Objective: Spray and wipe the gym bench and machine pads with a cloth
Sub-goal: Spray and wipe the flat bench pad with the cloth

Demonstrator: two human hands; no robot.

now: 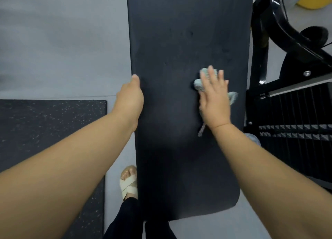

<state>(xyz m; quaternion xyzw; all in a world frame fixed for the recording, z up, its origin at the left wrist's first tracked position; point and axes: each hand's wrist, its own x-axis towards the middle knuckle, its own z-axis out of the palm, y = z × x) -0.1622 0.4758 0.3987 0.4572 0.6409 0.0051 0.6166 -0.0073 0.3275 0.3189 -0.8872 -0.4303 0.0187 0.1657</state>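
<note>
bench (179, 139) — long dark pad running straight away from me, filling the middle of the view. i stand at its near end so both arms reach along it. surface matt, with a few faint marks toward the far half; i cannot tell wet from dry.

machine frame (287, 32) — black tubing just beside the bench's right edge. its pads are not in view from here. my guess is they come after the bench.

floor mat (45, 130) — speckled black, off to the left, apart from the bench.

left hand (130, 98): set on the bench's left edge, thumb lying along the top. the fingers go over the side out of sight, so i cannot tell whether they curl under the pad or only lean on it. i judge it a brace, letting weight go into the other arm.

right hand (214, 98): flat, fingers straight and spread, palm down on the cloth near the right edge, about halfway along the bench. pressing, not gripping. a flat palm keeps more cloth on the pad.

cloth (198, 83): pale green, bunched, pinned between palm and bench. bits show past the fingertips and at the right, and a tail trails by the wrist.

sandal (128, 183): my foot, close against the bench's left side.

no spray bottle in view. i judge this the wiping stage.
</note>
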